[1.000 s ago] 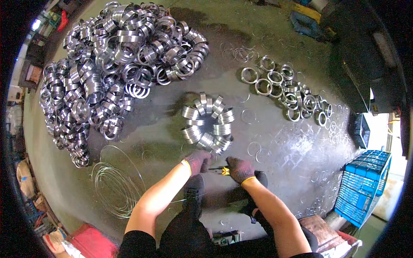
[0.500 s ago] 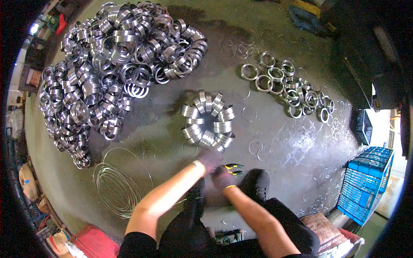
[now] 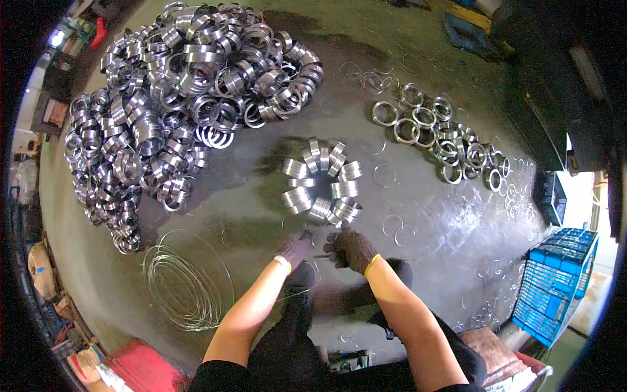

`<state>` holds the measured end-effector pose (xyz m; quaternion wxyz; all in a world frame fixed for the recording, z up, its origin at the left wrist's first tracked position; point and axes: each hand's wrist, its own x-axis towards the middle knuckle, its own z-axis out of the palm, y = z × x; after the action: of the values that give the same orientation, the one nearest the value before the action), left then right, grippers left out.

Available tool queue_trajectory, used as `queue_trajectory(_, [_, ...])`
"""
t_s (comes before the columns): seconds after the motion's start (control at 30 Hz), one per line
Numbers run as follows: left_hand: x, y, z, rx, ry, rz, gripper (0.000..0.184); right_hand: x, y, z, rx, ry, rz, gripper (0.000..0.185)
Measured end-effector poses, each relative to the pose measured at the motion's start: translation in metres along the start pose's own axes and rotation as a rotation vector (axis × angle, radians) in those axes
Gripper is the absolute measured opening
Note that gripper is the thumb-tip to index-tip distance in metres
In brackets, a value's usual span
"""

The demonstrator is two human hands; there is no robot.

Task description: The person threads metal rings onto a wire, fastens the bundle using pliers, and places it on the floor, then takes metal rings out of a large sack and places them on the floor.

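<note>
A ring-shaped bundle of shiny metal rings [image 3: 298, 200], stacked in small groups, lies on the floor in front of me. My right hand [image 3: 356, 252], in a dark glove with a yellow cuff edge, is at the bundle's near side, its fingertips close to the lowest rings. It is closed; a dark tip, seemingly of the pliers [image 3: 322, 257], sticks out to its left, and the handles are hidden. Below the bundle, to the left, hovers my gloved left hand [image 3: 297, 250], its fingers loosely extended and somewhat blurred. I see nothing clearly held in it.
A big heap of metal rings [image 3: 157, 124] covers the floor at upper left. A smaller ring group [image 3: 450, 140] lies to the right. Coiled wire [image 3: 179, 287] rests at lower left. Thin wire hoops [image 3: 384, 175] are scattered about. Blue crates [image 3: 555, 281] stand at far right.
My hands, close together before, have moved apart: the left one leftward, the right one up and rightward toward the bundle. The pliers' yellow-green handles no longer show.
</note>
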<state>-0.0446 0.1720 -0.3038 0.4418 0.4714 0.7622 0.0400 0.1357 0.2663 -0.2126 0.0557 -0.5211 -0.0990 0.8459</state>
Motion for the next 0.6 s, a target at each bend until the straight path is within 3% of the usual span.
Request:
queue_trajectory(0.03, [0.003, -0.012, 0.016, -0.004, -0.073, 0.17, 0.036, 0.0, -0.008, 0.009, 0.043, -0.042, 0.071, 0.036])
queue_trajectory(0.07, [0.009, -0.026, 0.034, -0.005, -0.073, 0.169, 0.036, 0.004, -0.01, 0.014, 0.042, -0.043, 0.072, 0.036])
queue_trajectory(0.13, [0.018, -0.045, 0.059, -0.282, -0.108, 0.352, 0.033, 0.013, -0.01, 0.017, 0.08, 0.028, 0.011, 0.032])
queue_trajectory(0.17, [0.002, -0.023, 0.035, -0.441, -0.114, 0.19, 0.028, 0.044, 0.005, -0.004, -0.176, 0.081, -0.075, 0.027])
queue_trajectory(0.2, [-0.011, -0.006, 0.011, -0.441, -0.118, 0.186, 0.028, 0.05, 0.012, -0.017, -0.174, 0.082, -0.07, 0.027])
queue_trajectory(0.27, [-0.028, 0.019, -0.031, -0.782, -0.314, -0.161, 0.023, 0.055, 0.022, -0.034, -1.556, 0.085, -0.643, 0.02])
queue_trajectory(0.3, [-0.032, 0.029, -0.039, -0.629, -0.205, -0.029, 0.02, 0.059, 0.037, -0.033, -1.567, 0.307, -0.538, 0.023])
queue_trajectory(0.33, [-0.034, 0.043, -0.037, -0.628, -0.207, -0.031, 0.02, 0.063, 0.05, -0.033, -1.565, 0.306, -0.536, 0.023])
queue_trajectory(0.4, [-0.038, 0.08, -0.022, -0.158, 0.104, 0.271, 0.023, 0.062, 0.072, -0.017, -1.936, 0.187, -0.626, 0.024])
queue_trajectory(0.43, [-0.04, 0.1, -0.023, -0.051, 0.023, 0.218, 0.027, 0.098, 0.115, -0.026, -1.922, 0.425, -0.585, 0.025])
queue_trajectory(0.53, [-0.033, 0.093, -0.022, 0.085, -0.072, 0.233, 0.029, 0.087, 0.117, -0.015, -2.129, 0.46, -0.628, 0.028])
queue_trajectory(0.57, [-0.03, 0.072, -0.016, -0.11, -0.034, 0.262, 0.03, 0.1, 0.111, -0.028, -2.142, 0.266, -0.744, 0.03])
queue_trajectory(0.6, [-0.031, 0.055, -0.019, -0.108, -0.029, 0.265, 0.03, 0.088, 0.093, -0.027, -2.143, 0.269, -0.751, 0.03])
